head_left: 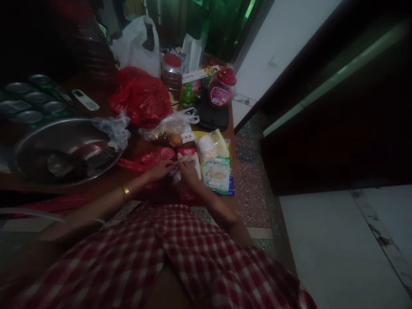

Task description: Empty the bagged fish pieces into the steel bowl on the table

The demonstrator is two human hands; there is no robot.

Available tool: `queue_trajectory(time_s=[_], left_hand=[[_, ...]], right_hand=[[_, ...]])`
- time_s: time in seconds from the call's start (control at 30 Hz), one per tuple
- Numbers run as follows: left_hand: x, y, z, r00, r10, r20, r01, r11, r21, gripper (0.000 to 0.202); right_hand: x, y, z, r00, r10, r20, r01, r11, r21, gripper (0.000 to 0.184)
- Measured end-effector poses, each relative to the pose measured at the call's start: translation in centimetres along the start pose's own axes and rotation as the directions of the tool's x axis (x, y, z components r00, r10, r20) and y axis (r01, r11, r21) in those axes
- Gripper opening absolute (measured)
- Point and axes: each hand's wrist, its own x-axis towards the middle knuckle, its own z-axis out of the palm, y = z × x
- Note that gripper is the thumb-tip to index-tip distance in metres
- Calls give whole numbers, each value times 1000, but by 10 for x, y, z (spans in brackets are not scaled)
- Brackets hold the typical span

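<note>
Close together at the table's near edge, both my hands are closed on a clear plastic bag (175, 174). My left hand (162, 168), below a gold bracelet, pinches it from the left. My right hand (188, 170) grips it from the right, fingertips near the left ones. What the bag holds is too dim to make out. A red plastic bag (144, 158) lies just left of my hands. Behind them is a white and red packet (187, 152), partly covered by my right hand. To the right lie food packets, among them a green and white one (216, 174).
A large metal basin (69, 122) with dark contents and plastic film stands at the left, several cans (38, 98) behind it. Further back are a full red bag (138, 96), a white bag (137, 45), a red-lidded jar (172, 75) and a pink-labelled jar (221, 92).
</note>
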Motion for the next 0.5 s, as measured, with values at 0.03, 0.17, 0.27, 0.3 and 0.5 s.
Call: queue_trajectory(time_s=[0.03,0.17,0.27,0.3,0.5], left_hand=[[1,0,0,1000,1,1,-1,999,-32,56],[5,2,-4,999,-11,40,17,989,-147,55],[9,1,-8,994,-27,106,36,996,-83,48],[10,0,-9,993,-35,116,39,999,-34,46],[11,-2,-15,992,-1,124,-33,961,276,37]], right_hand=[[0,1,1,1000,-2,5,2,1000,-2,27],[0,10,7,999,-44,-3,45,998,49,36],[-1,14,13,999,-24,-47,27,998,64,32],[0,15,15,998,-15,-56,19,998,67,32],[7,19,21,991,-129,-29,132,958,255,39]])
